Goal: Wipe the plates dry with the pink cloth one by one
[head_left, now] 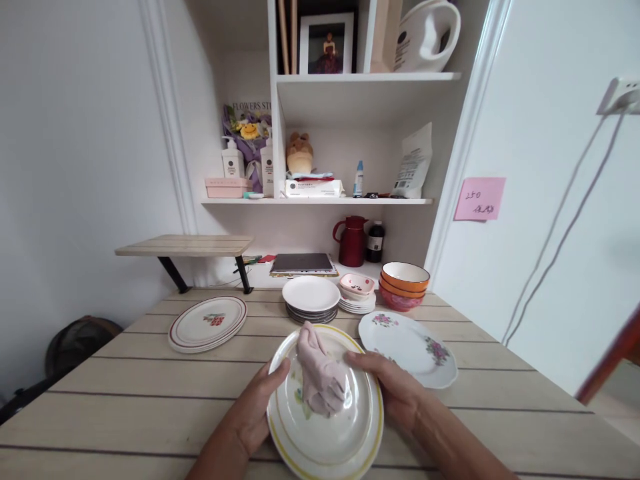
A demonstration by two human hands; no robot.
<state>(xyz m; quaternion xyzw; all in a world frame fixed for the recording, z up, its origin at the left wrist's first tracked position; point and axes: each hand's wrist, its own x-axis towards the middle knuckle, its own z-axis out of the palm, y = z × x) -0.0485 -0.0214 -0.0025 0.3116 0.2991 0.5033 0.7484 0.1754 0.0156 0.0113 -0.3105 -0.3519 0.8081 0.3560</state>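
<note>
Between my two hands is a white plate (345, 437) with a yellow rim and a faint flower print; there seems to be more than one, stacked. A crumpled pale pink cloth (323, 380) lies on top of it. My left hand (257, 403) grips the left edge, its thumb over the rim. On the opposite edge my right hand (393, 387) holds on the same way, thumb on top and fingers hidden below. Just beyond my right hand, a large oval platter with pink flowers (410, 343) rests on the table.
Red-rimmed plates (200, 327) lie at the left, near a small raised wooden shelf (185, 245). Behind are stacked white plates (311, 293), small dishes (357, 285) and orange bowls (404, 277). A red jug (352, 241) and a laptop (303, 263) stand further back, below wall shelves (320, 202).
</note>
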